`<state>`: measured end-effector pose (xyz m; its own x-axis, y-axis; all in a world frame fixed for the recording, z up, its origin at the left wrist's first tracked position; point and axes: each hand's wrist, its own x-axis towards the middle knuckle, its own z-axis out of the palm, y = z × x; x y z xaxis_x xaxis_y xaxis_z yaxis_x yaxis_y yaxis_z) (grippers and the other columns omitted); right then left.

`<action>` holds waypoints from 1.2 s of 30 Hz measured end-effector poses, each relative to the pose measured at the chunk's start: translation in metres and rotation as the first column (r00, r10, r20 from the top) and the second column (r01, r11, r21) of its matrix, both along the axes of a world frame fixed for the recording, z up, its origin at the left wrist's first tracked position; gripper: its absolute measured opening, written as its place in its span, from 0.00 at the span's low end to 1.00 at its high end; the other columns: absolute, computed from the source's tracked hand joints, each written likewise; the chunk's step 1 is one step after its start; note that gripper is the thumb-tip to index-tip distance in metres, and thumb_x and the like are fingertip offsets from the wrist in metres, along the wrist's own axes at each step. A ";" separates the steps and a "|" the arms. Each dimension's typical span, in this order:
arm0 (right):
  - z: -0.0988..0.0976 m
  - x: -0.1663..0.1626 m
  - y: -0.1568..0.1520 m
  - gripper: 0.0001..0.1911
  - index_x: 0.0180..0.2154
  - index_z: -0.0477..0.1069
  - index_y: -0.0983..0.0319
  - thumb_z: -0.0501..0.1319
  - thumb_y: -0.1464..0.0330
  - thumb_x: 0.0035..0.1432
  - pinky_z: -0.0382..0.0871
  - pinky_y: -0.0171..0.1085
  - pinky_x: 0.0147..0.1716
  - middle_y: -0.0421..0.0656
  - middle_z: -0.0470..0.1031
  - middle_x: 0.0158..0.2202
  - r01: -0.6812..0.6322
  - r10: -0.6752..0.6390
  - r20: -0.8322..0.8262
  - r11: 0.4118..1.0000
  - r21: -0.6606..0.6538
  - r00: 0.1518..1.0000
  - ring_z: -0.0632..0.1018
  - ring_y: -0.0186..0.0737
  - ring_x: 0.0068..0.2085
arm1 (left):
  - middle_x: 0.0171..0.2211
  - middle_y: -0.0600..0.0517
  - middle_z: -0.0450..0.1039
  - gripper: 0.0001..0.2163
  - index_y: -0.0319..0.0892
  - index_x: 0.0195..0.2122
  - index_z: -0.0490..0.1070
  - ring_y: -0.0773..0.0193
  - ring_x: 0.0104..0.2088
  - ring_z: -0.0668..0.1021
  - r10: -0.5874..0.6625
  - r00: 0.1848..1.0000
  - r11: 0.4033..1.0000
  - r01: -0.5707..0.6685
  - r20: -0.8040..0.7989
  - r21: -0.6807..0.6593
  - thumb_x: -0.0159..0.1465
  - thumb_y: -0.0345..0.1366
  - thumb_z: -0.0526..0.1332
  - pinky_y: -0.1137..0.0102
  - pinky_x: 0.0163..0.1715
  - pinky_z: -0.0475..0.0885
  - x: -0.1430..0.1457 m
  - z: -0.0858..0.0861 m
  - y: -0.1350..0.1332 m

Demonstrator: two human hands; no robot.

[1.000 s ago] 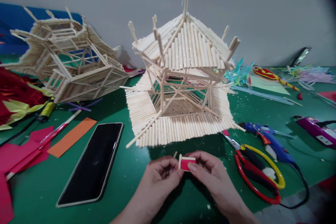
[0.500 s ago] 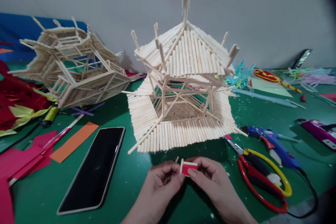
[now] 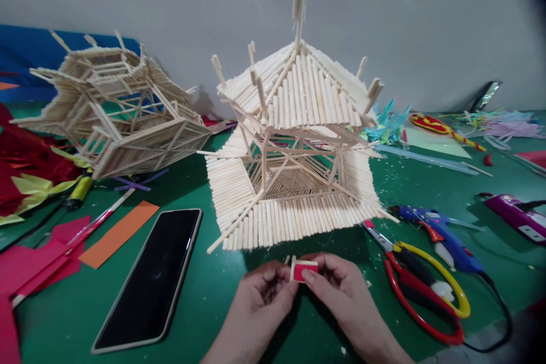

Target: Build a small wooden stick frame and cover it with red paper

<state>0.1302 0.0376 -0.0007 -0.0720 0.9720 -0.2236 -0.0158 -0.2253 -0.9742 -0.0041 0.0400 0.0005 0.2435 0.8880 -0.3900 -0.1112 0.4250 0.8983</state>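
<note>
Between my two hands is a small red paper piece (image 3: 300, 272) edged with short wooden sticks. My right hand (image 3: 341, 290) pinches it, the thumb lying flat on the red face. At the piece's left end, the fingers of my left hand (image 3: 267, 296) are closed against the upright stick; the other fingertips are curled out of sight. Just beyond my hands stands a pavilion model (image 3: 298, 216) built of thin wooden sticks, with a pointed roof and a wide lower eave. A short stick end shows above my left fingertips.
Scissors (image 3: 426, 290) and a blue glue gun (image 3: 443, 236) lie right of my hands, a purple power strip (image 3: 518, 216) farther right. To the left are a phone (image 3: 149, 278), an orange paper strip (image 3: 119, 234), red paper (image 3: 40, 264) and a second stick structure (image 3: 140, 142).
The view has shifted slightly. Both hands keep hold of the small red piece in nearly the same pose, and the things on the table stay where they were.
</note>
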 end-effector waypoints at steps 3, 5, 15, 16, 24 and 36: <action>0.001 0.000 0.001 0.08 0.26 0.71 0.64 0.60 0.65 0.46 0.65 0.33 0.29 0.42 0.74 0.26 0.008 -0.009 0.023 1.000 0.005 1.000 0.73 0.38 0.30 | 0.19 0.57 0.63 0.08 0.38 0.23 0.69 0.70 0.22 0.63 0.043 0.999 0.999 -0.043 0.000 -0.011 0.47 0.36 0.64 0.75 0.24 0.57 0.002 0.001 -0.001; 0.001 0.001 0.001 0.08 0.27 0.71 0.64 0.60 0.65 0.46 0.65 0.34 0.30 0.42 0.74 0.26 0.004 -0.004 0.023 1.000 0.004 1.000 0.73 0.37 0.30 | 0.19 0.57 0.63 0.08 0.38 0.22 0.69 0.70 0.22 0.63 0.051 0.999 0.999 -0.051 -0.005 -0.006 0.46 0.36 0.64 0.75 0.24 0.58 0.002 0.003 -0.001; 0.002 0.000 0.003 0.08 0.28 0.69 0.64 0.59 0.65 0.48 0.64 0.35 0.33 0.42 0.73 0.27 -0.049 0.050 -0.029 0.999 0.004 0.998 0.72 0.38 0.31 | 0.20 0.56 0.64 0.06 0.38 0.23 0.68 0.70 0.23 0.63 0.080 0.996 0.996 -0.079 -0.034 0.030 0.51 0.36 0.61 0.76 0.23 0.57 0.002 0.005 0.000; 0.002 0.001 0.003 0.09 0.29 0.69 0.64 0.59 0.64 0.48 0.64 0.36 0.33 0.42 0.73 0.27 -0.056 0.056 -0.049 0.998 0.002 0.997 0.72 0.38 0.31 | 0.20 0.57 0.64 0.06 0.38 0.23 0.68 0.70 0.22 0.62 0.082 0.996 0.996 -0.082 -0.030 0.029 0.51 0.36 0.61 0.76 0.22 0.57 0.001 0.005 -0.001; 0.000 0.014 -0.001 0.14 0.40 0.61 0.61 0.58 0.67 0.50 0.62 0.33 0.26 0.44 0.70 0.35 0.033 -0.070 0.252 0.988 0.149 0.965 0.68 0.33 0.27 | 0.18 0.57 0.64 0.07 0.38 0.22 0.69 0.70 0.21 0.62 0.077 0.995 0.997 -0.076 -0.059 0.015 0.50 0.37 0.62 0.76 0.21 0.56 -0.001 0.006 -0.001; 0.005 0.015 -0.006 0.05 0.29 0.66 0.62 0.58 0.67 0.49 0.55 0.28 0.20 0.35 0.60 0.21 -0.176 0.174 0.200 0.984 -0.006 0.964 0.61 0.30 0.22 | 0.20 0.57 0.63 0.06 0.38 0.22 0.68 0.71 0.22 0.62 0.003 1.000 1.000 -0.002 -0.028 0.031 0.50 0.36 0.62 0.77 0.23 0.57 -0.002 0.002 0.000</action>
<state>0.1452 0.0318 0.0043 -0.1965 0.9509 -0.2393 0.2168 -0.1958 -0.9564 -0.0064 0.0396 0.0027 0.2306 0.9005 -0.3687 -0.0869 0.3965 0.9139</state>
